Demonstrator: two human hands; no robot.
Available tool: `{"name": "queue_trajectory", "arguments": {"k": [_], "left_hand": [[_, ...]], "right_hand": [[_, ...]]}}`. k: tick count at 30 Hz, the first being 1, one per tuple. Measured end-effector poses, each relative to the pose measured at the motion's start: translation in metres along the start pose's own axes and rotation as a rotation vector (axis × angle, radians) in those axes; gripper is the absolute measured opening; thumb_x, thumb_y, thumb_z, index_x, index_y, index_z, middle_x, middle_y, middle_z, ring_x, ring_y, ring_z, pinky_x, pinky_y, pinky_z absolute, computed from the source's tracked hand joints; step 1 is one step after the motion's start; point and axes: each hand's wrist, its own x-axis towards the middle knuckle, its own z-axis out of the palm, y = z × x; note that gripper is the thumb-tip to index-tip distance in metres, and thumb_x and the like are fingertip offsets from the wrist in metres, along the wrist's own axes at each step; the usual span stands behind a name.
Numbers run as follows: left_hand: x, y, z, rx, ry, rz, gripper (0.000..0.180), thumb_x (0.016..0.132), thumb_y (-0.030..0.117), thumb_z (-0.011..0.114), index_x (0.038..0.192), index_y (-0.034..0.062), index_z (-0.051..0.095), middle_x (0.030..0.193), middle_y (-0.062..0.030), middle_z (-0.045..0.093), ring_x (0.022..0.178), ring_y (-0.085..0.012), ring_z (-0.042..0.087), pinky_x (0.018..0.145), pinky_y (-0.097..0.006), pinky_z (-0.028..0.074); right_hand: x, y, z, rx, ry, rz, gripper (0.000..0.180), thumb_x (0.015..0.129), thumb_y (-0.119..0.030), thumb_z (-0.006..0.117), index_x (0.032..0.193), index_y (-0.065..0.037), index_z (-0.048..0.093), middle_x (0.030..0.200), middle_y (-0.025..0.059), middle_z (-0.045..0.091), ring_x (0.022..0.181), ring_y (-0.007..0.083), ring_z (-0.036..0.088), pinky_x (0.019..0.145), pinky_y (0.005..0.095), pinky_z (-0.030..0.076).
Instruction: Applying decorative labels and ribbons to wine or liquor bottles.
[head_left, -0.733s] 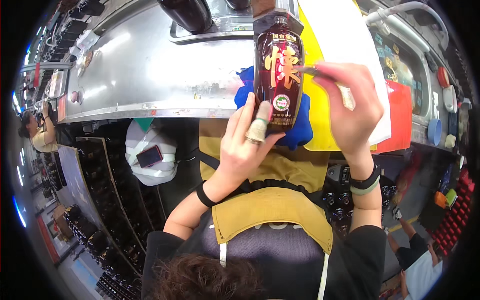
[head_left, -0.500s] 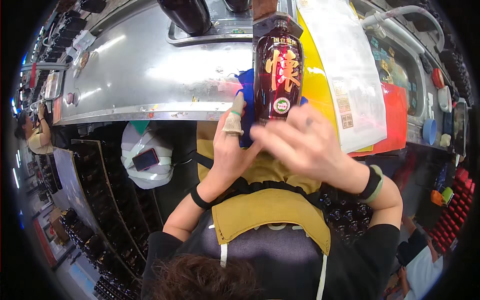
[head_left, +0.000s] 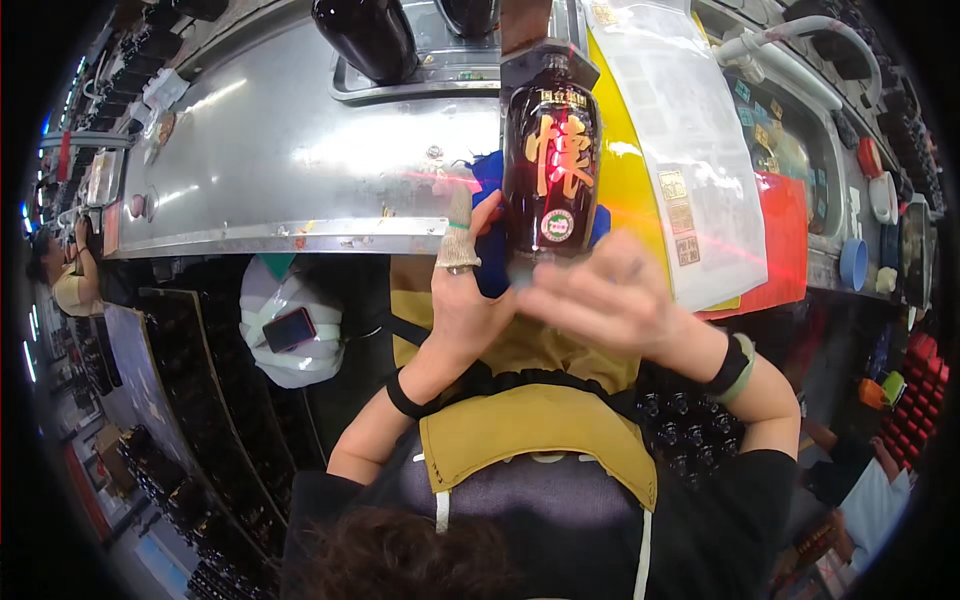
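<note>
A dark, glossy bottle with large gold lettering and a round green-and-white sticker lies on a blue cloth, its neck pointing away from me. My left hand is beside the bottle's lower left side, fingers stretched out. A knitted cover sheathes one of its fingers, and a neighbouring fingertip comes close to the glass. Just below and right of the bottle's base is my right hand, smeared by motion. Whether its fingers pinch anything cannot be made out. Red light falls across the lettering.
White sheets with small labels overlie yellow and red sheets on the right. Farther right is a sink with a pale pipe. Dark bottles stand on a metal tray at the back. A phone rests on a white bundle left of me.
My left hand's covered finger has shifted slightly left, away from the bottle. The right hand remains blurred near the bottle's base. The whole view has shifted slightly.
</note>
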Motion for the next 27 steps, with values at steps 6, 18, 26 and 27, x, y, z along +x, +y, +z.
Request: {"name": "queue_trajectory", "arguments": {"k": [6, 18, 26, 27], "left_hand": [[0.0, -0.004, 0.001, 0.048, 0.014, -0.006, 0.082, 0.073, 0.011, 0.092, 0.142, -0.0097, 0.053, 0.135, -0.0211, 0.066, 0.116, -0.0342, 0.068, 0.101, -0.039, 0.053], [0.001, -0.007, 0.0, 0.151, -0.033, 0.07, 0.084, 0.07, 0.004, 0.086, 0.144, -0.0115, 0.05, 0.138, -0.0259, 0.064, 0.12, -0.0411, 0.065, 0.101, -0.043, 0.052], [0.001, -0.003, -0.001, 0.207, -0.082, 0.08, 0.088, 0.07, 0.0, 0.082, 0.149, -0.0126, 0.044, 0.139, -0.026, 0.063, 0.123, -0.0407, 0.064, 0.105, -0.043, 0.051], [0.001, -0.002, -0.001, 0.182, -0.082, 0.044, 0.088, 0.07, 0.0, 0.082, 0.149, -0.0128, 0.044, 0.139, -0.0257, 0.063, 0.124, -0.0404, 0.063, 0.105, -0.043, 0.051]], "right_hand": [[0.019, 0.055, -0.01, -0.156, 0.324, 0.232, 0.029, 0.072, -0.005, 0.074, 0.099, -0.018, 0.078, 0.093, -0.0031, 0.078, 0.082, 0.0169, 0.062, 0.075, 0.032, 0.045], [-0.017, 0.031, 0.023, -0.001, 0.36, 0.212, 0.028, 0.078, -0.01, 0.076, 0.105, -0.014, 0.079, 0.103, 0.0002, 0.077, 0.081, 0.0148, 0.063, 0.074, 0.0312, 0.047], [0.019, 0.033, 0.017, 0.418, 0.527, 0.876, 0.035, 0.095, -0.006, 0.07, 0.127, 0.0, 0.057, 0.103, 0.0169, 0.068, 0.083, 0.0283, 0.068, 0.074, 0.0377, 0.053], [0.021, 0.039, 0.016, 0.352, 0.473, 0.891, 0.031, 0.096, -0.007, 0.069, 0.125, 0.0, 0.059, 0.102, 0.0168, 0.068, 0.084, 0.0291, 0.068, 0.075, 0.0376, 0.053]]}}
